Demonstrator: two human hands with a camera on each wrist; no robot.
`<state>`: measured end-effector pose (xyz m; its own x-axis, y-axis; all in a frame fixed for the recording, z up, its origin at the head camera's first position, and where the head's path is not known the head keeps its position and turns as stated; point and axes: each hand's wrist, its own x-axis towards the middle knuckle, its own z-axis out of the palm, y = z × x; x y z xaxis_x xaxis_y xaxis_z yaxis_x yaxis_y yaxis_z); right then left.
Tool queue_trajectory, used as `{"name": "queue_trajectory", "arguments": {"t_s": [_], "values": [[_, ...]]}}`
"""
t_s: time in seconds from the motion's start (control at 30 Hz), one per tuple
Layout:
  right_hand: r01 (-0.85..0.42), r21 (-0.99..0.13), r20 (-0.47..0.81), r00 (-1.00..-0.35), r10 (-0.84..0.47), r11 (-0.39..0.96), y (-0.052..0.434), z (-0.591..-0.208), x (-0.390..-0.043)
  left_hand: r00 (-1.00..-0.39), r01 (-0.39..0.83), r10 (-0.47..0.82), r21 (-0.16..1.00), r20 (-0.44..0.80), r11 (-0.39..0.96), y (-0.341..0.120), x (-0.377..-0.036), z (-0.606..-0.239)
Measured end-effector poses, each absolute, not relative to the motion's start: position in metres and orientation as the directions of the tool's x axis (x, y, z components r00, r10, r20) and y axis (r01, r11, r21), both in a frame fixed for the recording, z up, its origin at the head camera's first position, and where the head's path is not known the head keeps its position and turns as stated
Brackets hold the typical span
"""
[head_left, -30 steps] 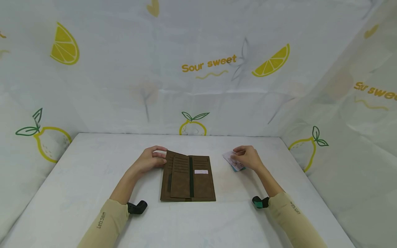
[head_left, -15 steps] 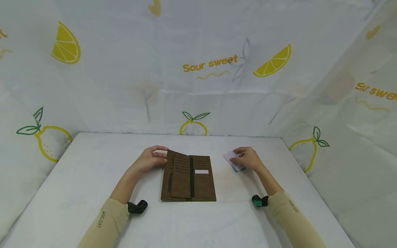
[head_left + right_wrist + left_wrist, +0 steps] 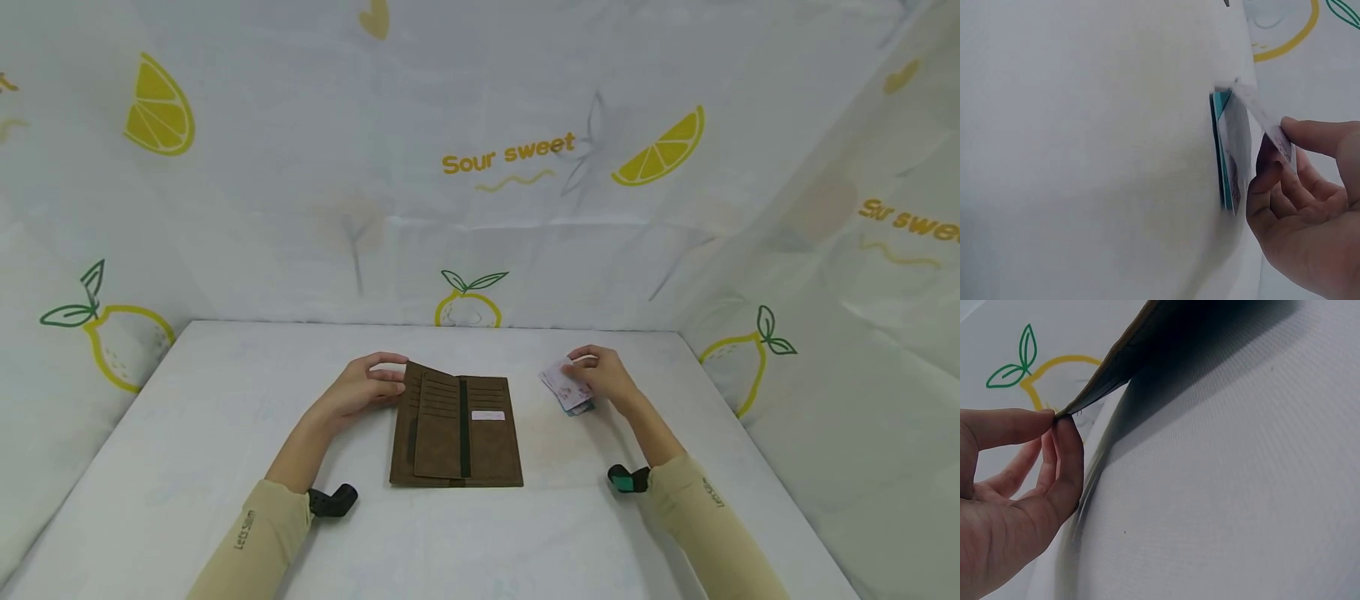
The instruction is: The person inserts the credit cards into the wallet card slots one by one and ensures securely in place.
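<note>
Fingers (image 3: 1270, 178) of the right hand (image 3: 603, 377) are pinching one card (image 3: 1260, 112) up off the pile (image 3: 572, 398). Left hand (image 3: 365, 386) is pinching the open wallet's (image 3: 457, 432) edge on the desk (image 3: 225, 417). Card is not in yet.

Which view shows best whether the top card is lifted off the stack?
Right wrist. It looks along the table, so the top card shows tilted up off the stack, pinched by the right hand. The head view shows the cards from above, half hidden by the hand, with no gap visible. The left wrist view shows only the wallet edge.
</note>
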<state>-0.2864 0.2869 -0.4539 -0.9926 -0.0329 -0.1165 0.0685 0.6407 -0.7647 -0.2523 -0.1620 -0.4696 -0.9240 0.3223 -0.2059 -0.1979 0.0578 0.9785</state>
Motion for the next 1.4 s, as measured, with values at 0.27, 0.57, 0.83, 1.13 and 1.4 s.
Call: {"name": "queue_trajectory", "arguments": {"t_s": [0.27, 0.57, 0.83, 1.13, 1.4], "values": [[0.118, -0.872, -0.178, -0.981, -0.083, 0.474, 0.273, -0.446, -0.286, -0.922, -0.222, 0.321, 0.975, -0.218, 0.025, -0.162, -0.252, -0.468], [0.119, -0.898, -0.179, -0.978, -0.105, 0.423, 0.248, -0.445, -0.287, -0.918, -0.238, 0.324, 0.971, -0.229, 0.013, -0.161, -0.253, -0.469], [0.164, -0.919, -0.207, -0.975, -0.085, 0.359, 0.227, -0.448, -0.292, -0.916, -0.237, 0.331, 0.971, -0.226, 0.005, -0.161, -0.254, -0.47], [0.183, -0.931, -0.228, -0.968, -0.11, 0.317, 0.205, -0.451, -0.293, -0.916, -0.244, 0.326, 0.97, -0.236, 0.016, -0.161, -0.253, -0.469], [0.188, -0.942, -0.235, -0.961, -0.146, 0.279, 0.184, -0.452, -0.292, -0.916, -0.246, 0.328, 0.969, -0.232, 0.0, -0.162, -0.251, -0.468]]}}
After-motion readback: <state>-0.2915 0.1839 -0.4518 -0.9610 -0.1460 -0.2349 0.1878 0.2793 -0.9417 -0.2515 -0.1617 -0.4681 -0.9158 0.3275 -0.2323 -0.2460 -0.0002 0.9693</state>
